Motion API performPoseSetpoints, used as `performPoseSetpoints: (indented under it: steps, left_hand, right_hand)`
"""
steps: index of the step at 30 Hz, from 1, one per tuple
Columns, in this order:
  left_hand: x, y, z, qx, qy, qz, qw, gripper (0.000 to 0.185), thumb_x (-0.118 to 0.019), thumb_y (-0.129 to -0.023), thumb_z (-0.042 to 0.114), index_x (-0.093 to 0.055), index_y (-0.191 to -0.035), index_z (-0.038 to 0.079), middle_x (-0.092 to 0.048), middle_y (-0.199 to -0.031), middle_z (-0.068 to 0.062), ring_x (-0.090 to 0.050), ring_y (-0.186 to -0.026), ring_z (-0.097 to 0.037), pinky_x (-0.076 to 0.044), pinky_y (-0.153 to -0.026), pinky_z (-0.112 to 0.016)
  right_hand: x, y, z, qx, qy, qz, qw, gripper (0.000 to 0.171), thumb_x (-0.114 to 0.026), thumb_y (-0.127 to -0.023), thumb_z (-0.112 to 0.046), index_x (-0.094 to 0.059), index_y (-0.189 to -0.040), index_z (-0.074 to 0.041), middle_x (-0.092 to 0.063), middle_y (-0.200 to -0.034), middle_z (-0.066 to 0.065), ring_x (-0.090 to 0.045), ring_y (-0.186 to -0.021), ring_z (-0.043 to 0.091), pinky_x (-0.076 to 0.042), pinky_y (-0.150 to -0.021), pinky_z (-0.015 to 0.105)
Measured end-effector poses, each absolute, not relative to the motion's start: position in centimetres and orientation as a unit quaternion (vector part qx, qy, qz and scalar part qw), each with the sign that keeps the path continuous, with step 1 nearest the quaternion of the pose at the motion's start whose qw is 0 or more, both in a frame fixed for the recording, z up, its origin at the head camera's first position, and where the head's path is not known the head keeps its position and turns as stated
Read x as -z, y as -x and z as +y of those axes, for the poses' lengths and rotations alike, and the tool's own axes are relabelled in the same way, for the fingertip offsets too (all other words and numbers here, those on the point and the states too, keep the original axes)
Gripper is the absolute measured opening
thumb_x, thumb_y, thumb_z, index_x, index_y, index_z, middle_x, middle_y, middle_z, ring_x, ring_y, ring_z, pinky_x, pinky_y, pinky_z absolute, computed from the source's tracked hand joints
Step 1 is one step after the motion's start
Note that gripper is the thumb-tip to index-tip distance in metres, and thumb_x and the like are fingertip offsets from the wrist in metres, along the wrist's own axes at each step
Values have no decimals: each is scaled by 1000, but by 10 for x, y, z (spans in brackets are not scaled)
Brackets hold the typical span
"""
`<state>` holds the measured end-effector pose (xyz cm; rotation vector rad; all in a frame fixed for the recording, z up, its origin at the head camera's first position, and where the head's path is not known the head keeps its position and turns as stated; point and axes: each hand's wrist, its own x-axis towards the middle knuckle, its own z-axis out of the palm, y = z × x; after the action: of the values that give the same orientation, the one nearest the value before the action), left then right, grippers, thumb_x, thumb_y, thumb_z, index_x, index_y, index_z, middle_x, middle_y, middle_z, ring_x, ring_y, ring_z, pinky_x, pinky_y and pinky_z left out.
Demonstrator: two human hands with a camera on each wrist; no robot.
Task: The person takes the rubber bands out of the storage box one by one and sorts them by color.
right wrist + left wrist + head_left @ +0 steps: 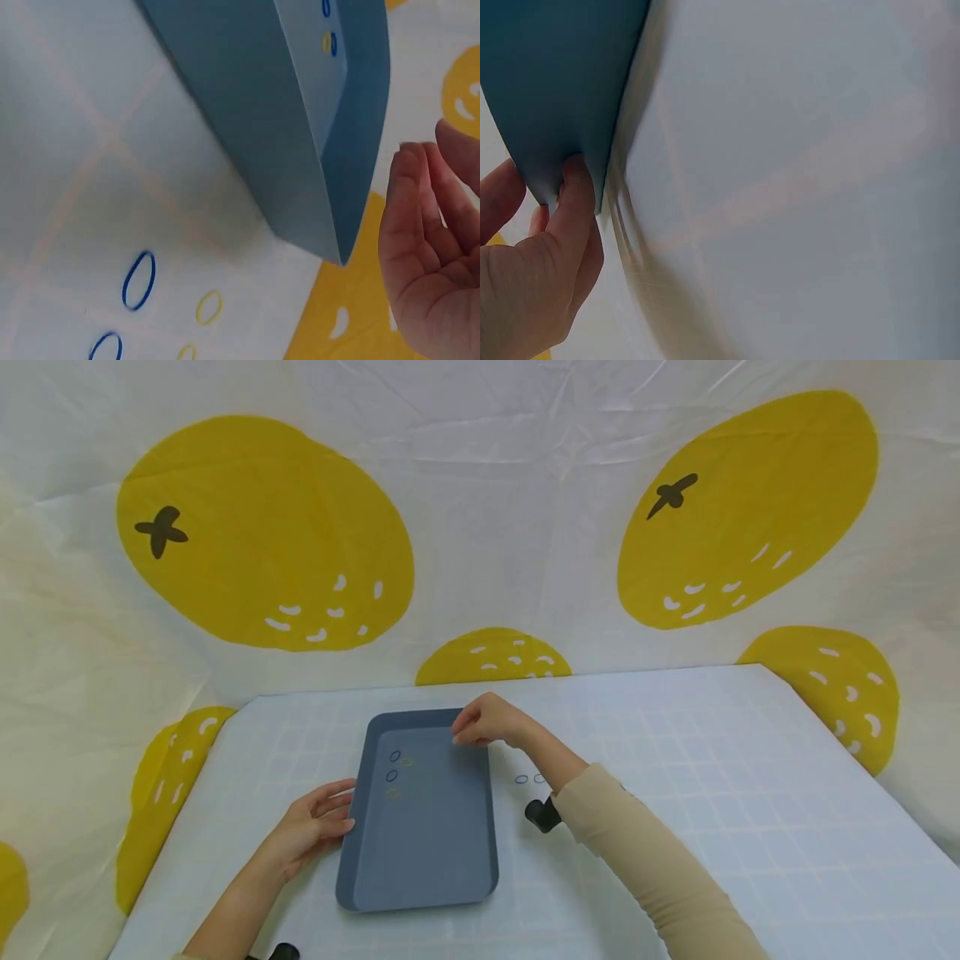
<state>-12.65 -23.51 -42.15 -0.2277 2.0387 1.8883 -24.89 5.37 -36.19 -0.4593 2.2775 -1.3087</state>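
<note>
Both hands at tray (pixel 420 843): left fingers (pixel 333 814) touching side, right fingers (pixel 468 731) above far corner.

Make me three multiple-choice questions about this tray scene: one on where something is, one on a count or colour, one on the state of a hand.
1. Where is the left hand?
A. at the tray's left edge
B. inside the tray
C. off the table

2. How many bands lie in the tray?
A. none
B. four
C. ten

3. How is the right hand?
A. flat on the table
B. raised over the tray's far right corner, fingers bent down
C. gripping the tray's near edge

Answers:
1 A, since its fingertips touch the left wall in the head and left wrist views.
2 B, two blue and two yellowish rings in the head view.
3 B, seen in the head view.
</note>
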Motion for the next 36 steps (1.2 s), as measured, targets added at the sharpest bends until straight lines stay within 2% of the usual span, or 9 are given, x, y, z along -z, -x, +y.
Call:
performPoseSetpoints:
  steps: [11,18,27,36]
  left_hand:
    - [420,128,-236,-669,78,719,174,69,-61,-82,-9,-27,-142,-4,-34,-140,-30,-53,-111,-19,-50,-79,-30]
    - [420,128,-236,-669,75,718,177,69,-60,-82,-8,-26,-142,-5,-32,-140,-31,-53,-111,-20,-50,-79,-31]
    - [420,130,-237,-671,66,715,181,69,-60,-83,-7,-26,-143,-4,-32,-140,-31,-52,-112,-20,-50,-80,-31]
    - [421,128,-237,-676,70,710,184,69,-60,-82,-8,-25,-143,-5,-33,-140,-30,-52,-111,-18,-50,-80,-30]
  right_hand:
    - [380,239,2,461,225,821,253,18,-73,-77,-2,-70,-94,5,-65,-69,4,-55,-60,14,-50,-61,28]
    - [400,231,-23,460,225,823,246,14,-75,-75,-2,-72,-88,1,-67,-71,4,-53,-56,12,-44,-54,22]
    - [422,220,-39,415,220,869,156,15,-83,-67,-9,-72,-75,-5,-63,-65,-4,-51,-55,5,-43,-53,18]
    - [427,214,-47,298,280,907,99,16,-85,-65,-18,-70,-69,-12,-60,-62,-10,-49,-57,3,-39,-55,15]
